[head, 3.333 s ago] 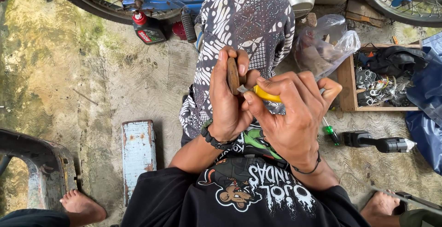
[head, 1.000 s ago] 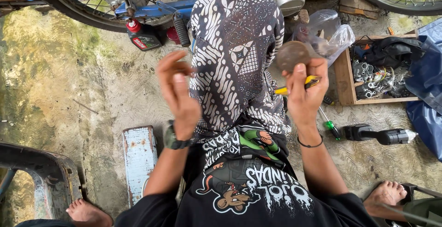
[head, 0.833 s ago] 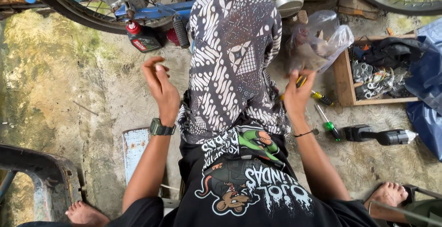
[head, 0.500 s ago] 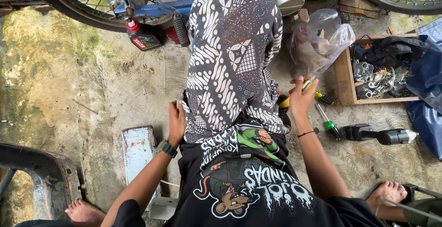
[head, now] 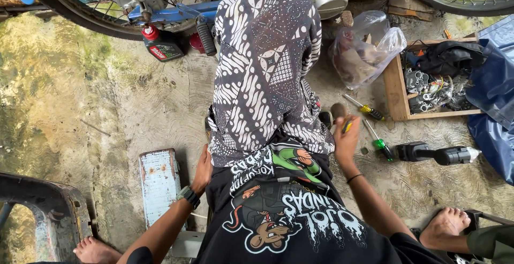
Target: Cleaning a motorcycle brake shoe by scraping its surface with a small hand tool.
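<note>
Both hands lowered from chest height. Right hand (head: 347, 138) now down by floor, fingers clamped on yellow-handled screwdriver (head: 347, 126), round brown part (head: 338, 110) just beyond it. Left hand (head: 203, 166) empty, fingers together, resting against patterned cloth (head: 265, 71) beside pale metal plate (head: 159, 181).

Motorbike repair yard: wheels (head: 96, 7), oil bottle (head: 160, 45), screwdrivers (head: 364, 107) on concrete
</note>
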